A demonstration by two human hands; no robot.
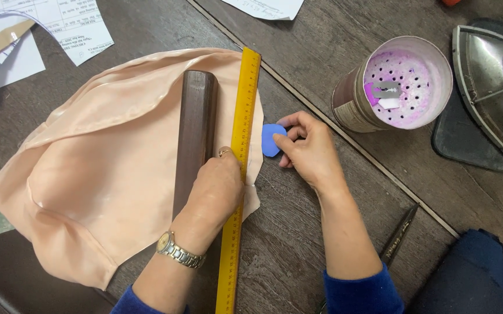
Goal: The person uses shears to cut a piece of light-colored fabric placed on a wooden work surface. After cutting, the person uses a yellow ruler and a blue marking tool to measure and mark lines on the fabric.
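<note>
Fabric (pixel 94 174) in pale peach satin hides much of the dark wooden counter (pixel 321 52) in front of you, and its far-left edge is tucked under itself so you cannot see how many layers lie there. Your forearms run out of the bottom of the view, so only the blue sleeves and wrists show. The yellow ruler (pixel 241 174) is also cut off at the bottom edge. At the right, the flat iron (pixel 487 87) is cropped by the frame, and the papers (pixel 59 23) at the top left are only partly in view.

Near the iron stands a round tin (pixel 405 81). Its inside is stained purple and dotted with holes, and a razor blade (pixel 386 90) and a small white scrap lie in it.

Your left hand (pixel 216 189) presses flat on the ruler's lower part, fingers spread over it and the cloth, a ring showing and a metal watch on the wrist. A dark wooden block (pixel 196 128) lies on the fabric just beside the ruler, parallel to it. Your right hand (pixel 309 148) pinches a piece of blue tailor's chalk (pixel 272 139) between thumb and fingers, right at the ruler's right edge where the cloth ends. A dark pen (pixel 399 232) lies on the counter near your right forearm.
</note>
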